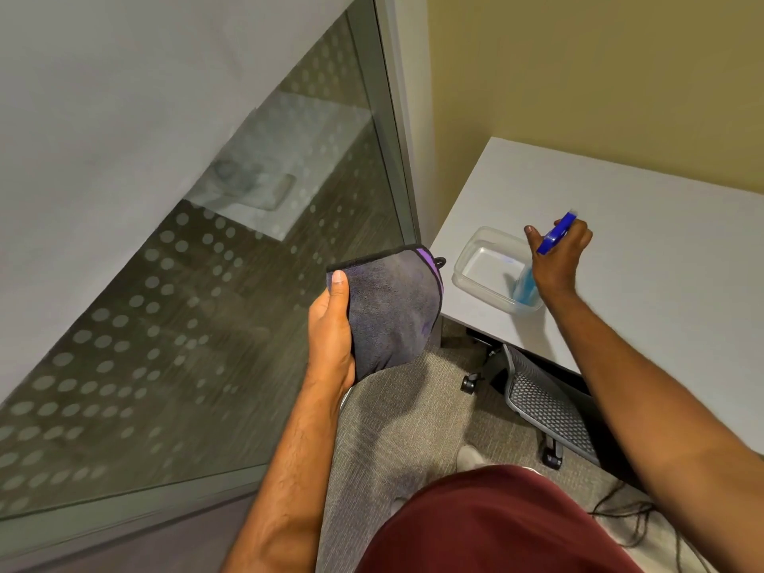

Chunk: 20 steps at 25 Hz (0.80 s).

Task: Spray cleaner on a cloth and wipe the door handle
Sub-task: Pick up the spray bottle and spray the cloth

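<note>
My left hand (333, 337) grips a folded grey cloth with a purple edge (390, 312), held up beside the glass door (231, 291). My right hand (558, 256) is closed around the blue head of a spray bottle (556, 233). The bottle's lower part with blue liquid (524, 289) stands inside a clear plastic tub (481, 264) on the white desk (645, 250). No door handle shows in this view.
The glass door has a frosted dot pattern and a metal frame (399, 150). A mesh office chair (550, 403) on castors is tucked under the desk. Black cables (620, 514) lie on the grey carpet (397, 428). A yellow wall stands behind the desk.
</note>
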Available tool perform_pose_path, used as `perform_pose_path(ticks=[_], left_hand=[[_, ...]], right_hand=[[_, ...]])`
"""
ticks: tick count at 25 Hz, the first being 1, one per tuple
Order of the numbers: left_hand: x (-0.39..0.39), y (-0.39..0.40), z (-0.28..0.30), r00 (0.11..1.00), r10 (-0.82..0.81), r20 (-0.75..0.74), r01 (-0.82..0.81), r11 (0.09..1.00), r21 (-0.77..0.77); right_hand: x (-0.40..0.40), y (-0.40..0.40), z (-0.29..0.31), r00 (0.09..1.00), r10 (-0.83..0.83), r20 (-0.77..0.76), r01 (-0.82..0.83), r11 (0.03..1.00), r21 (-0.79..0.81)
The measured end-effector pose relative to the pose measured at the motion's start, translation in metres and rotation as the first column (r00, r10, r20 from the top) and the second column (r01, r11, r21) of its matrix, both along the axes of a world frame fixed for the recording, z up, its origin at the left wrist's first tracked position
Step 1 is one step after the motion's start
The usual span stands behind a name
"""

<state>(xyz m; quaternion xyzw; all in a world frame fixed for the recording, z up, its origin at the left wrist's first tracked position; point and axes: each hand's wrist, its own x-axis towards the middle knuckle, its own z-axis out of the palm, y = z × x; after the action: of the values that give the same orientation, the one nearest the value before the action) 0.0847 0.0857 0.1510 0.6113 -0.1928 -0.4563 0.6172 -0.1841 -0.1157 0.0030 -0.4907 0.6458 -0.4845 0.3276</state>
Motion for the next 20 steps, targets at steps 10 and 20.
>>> perform_pose_path(ticks=[10, 20], left_hand=[[-0.014, -0.010, -0.007, 0.999, -0.045, 0.018, 0.044, 0.999, 0.016], [-0.013, -0.015, -0.013, 0.979, -0.067, 0.191, 0.055, 0.996, 0.065]], right_hand=[[-0.008, 0.006, -0.010, 1.000, -0.001, 0.021, -0.002, 0.989, 0.146], [-0.004, 0.056, 0.021, 0.984, -0.177, 0.001, 0.177, 0.984, -0.016]])
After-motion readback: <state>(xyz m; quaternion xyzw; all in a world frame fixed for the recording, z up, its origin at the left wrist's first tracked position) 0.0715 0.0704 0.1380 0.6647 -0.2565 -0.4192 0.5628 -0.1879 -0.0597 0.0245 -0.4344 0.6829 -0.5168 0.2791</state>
